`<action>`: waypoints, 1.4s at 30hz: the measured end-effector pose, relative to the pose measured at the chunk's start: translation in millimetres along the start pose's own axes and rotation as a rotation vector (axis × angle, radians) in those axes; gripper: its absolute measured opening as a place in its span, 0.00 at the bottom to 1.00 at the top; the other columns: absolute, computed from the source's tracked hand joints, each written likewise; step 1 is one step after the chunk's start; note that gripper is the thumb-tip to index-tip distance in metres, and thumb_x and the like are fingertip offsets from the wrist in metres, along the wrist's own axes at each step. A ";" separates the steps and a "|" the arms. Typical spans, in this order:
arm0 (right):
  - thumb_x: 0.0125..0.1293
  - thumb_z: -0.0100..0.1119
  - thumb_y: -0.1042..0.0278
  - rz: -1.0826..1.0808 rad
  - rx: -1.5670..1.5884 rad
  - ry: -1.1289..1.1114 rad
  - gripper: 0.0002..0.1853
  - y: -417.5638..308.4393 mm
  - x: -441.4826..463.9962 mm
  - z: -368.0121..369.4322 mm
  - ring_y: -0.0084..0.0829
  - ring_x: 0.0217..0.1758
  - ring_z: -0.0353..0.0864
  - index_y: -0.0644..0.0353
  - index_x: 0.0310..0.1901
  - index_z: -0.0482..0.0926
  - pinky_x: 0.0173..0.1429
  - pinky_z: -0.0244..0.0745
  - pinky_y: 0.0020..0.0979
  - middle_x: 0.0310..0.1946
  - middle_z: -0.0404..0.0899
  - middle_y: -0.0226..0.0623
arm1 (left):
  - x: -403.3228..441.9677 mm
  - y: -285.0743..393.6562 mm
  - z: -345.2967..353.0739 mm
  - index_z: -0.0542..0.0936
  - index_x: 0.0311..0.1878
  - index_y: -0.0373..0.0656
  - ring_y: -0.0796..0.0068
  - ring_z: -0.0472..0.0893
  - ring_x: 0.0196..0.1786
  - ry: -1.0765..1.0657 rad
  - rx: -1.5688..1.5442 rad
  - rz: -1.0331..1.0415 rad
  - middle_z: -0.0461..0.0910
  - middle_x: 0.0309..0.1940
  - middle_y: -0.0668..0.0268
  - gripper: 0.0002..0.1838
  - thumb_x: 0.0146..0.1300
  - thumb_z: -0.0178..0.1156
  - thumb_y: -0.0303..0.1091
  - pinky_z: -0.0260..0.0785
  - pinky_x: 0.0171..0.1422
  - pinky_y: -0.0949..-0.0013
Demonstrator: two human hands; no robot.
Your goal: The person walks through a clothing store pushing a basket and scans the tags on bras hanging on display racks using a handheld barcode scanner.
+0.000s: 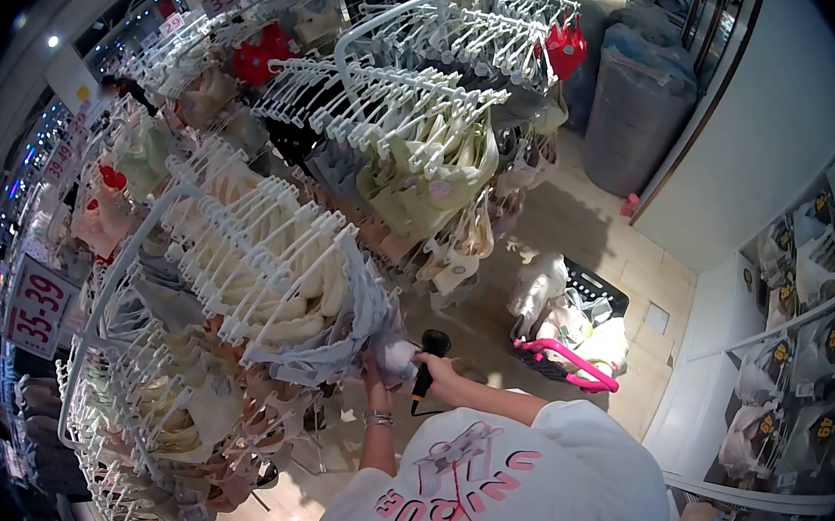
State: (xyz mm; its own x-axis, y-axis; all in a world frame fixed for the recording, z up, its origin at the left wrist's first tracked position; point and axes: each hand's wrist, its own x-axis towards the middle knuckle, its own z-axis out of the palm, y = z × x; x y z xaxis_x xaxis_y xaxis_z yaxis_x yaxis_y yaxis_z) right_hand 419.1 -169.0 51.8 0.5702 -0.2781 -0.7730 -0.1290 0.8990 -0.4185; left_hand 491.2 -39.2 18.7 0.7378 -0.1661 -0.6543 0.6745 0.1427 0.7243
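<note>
At the near end of a white rack, my left hand (375,375) is at a pale lavender bra (392,352). Its fingers are partly hidden by the fabric and appear closed on it. My right hand (440,369) grips a black handheld scanner (436,343), which has a rounded head and an orange-tipped handle. The scanner is upright, just right of the lavender bra. Beside my left hand, pale blue bras (361,300) and cream bras (284,288) hang in a tight row on white hangers.
A black basket (603,296) with a pink handle (573,368) stands on the floor at right, holding garments. Another rack with pale green bras (425,186) is ahead. Wall shelves (802,338) line the right side. Large wrapped bags (638,111) stand behind.
</note>
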 end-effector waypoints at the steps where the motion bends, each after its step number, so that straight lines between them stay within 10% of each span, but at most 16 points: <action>1: 0.51 0.64 0.76 0.011 0.009 0.000 0.09 -2.8 -5.0 1.0 0.33 0.27 0.75 0.65 0.34 0.76 0.32 0.72 0.35 0.26 0.74 0.36 | -2.0 0.9 1.3 0.62 0.65 0.53 0.63 0.71 0.59 -0.004 0.010 0.014 0.69 0.60 0.64 0.46 0.49 0.61 0.70 0.69 0.49 0.53; 5: 0.51 0.64 0.76 0.034 0.014 0.001 0.09 -5.9 -13.4 2.4 0.33 0.28 0.75 0.65 0.34 0.76 0.33 0.72 0.36 0.27 0.74 0.36 | 2.5 2.1 -0.7 0.51 0.71 0.44 0.56 0.68 0.63 0.002 -0.048 0.075 0.62 0.66 0.58 0.56 0.46 0.70 0.61 0.67 0.56 0.46; 11: 0.51 0.64 0.76 -0.004 -0.044 0.017 0.09 8.8 16.8 -7.7 0.33 0.29 0.76 0.65 0.34 0.76 0.35 0.73 0.36 0.27 0.75 0.37 | 37.6 -16.6 -4.9 0.58 0.68 0.30 0.61 0.69 0.62 0.060 -0.029 0.517 0.63 0.66 0.53 0.44 0.56 0.69 0.45 0.63 0.65 0.64; 17: 0.51 0.63 0.77 -0.003 -0.047 0.033 0.09 7.6 4.7 3.8 0.36 0.32 0.79 0.66 0.35 0.76 0.38 0.77 0.39 0.28 0.76 0.38 | 35.2 -5.6 -0.8 0.67 0.61 0.25 0.51 0.72 0.61 0.447 0.515 0.695 0.71 0.59 0.43 0.32 0.60 0.62 0.38 0.62 0.65 0.60; 23: 0.51 0.63 0.77 0.010 -0.018 0.020 0.10 14.8 12.5 4.4 0.37 0.32 0.80 0.65 0.36 0.76 0.40 0.79 0.40 0.29 0.76 0.39 | 41.8 -9.5 -6.9 0.68 0.60 0.26 0.48 0.71 0.61 0.398 0.513 0.756 0.71 0.59 0.42 0.26 0.62 0.54 0.33 0.61 0.66 0.59; 29: 0.51 0.63 0.77 -0.017 -0.029 0.045 0.08 22.9 36.4 -3.6 0.36 0.35 0.79 0.64 0.35 0.77 0.41 0.77 0.41 0.29 0.76 0.38 | 17.6 5.4 8.3 0.70 0.57 0.26 0.51 0.74 0.58 0.478 0.439 0.727 0.73 0.57 0.44 0.26 0.65 0.56 0.39 0.63 0.63 0.58; 35: 0.51 0.62 0.78 -0.002 0.053 0.065 0.08 3.8 16.1 5.3 0.39 0.35 0.78 0.65 0.35 0.77 0.40 0.76 0.43 0.30 0.76 0.40 | -7.2 -2.0 1.4 0.62 0.63 0.35 0.71 0.74 0.51 0.227 -0.080 0.103 0.73 0.55 0.59 0.39 0.60 0.62 0.54 0.67 0.48 0.68; 38: 0.52 0.61 0.78 0.044 0.052 0.088 0.09 0.2 20.6 2.1 0.41 0.36 0.79 0.65 0.36 0.77 0.40 0.77 0.44 0.33 0.76 0.42 | 11.3 -41.0 -20.9 0.61 0.66 0.47 0.66 0.73 0.54 -0.094 -0.204 0.093 0.71 0.58 0.63 0.42 0.57 0.61 0.62 0.66 0.51 0.59; 42: 0.52 0.61 0.79 0.095 0.051 0.102 0.11 -14.9 -8.5 17.6 0.43 0.38 0.80 0.67 0.39 0.75 0.42 0.79 0.46 0.36 0.76 0.44 | -0.9 -52.6 -13.2 0.67 0.62 0.49 0.71 0.72 0.54 0.024 -0.041 0.097 0.72 0.56 0.69 0.38 0.56 0.59 0.65 0.63 0.54 0.62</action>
State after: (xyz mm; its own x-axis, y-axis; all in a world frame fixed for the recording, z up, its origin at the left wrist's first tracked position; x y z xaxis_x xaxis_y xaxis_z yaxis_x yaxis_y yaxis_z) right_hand 430.4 -174.0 73.0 0.4716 -0.2212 -0.8536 -0.1360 0.9382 -0.3182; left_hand 455.4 -33.7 -21.7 0.7996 -0.1266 -0.5871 0.6003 0.1967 0.7752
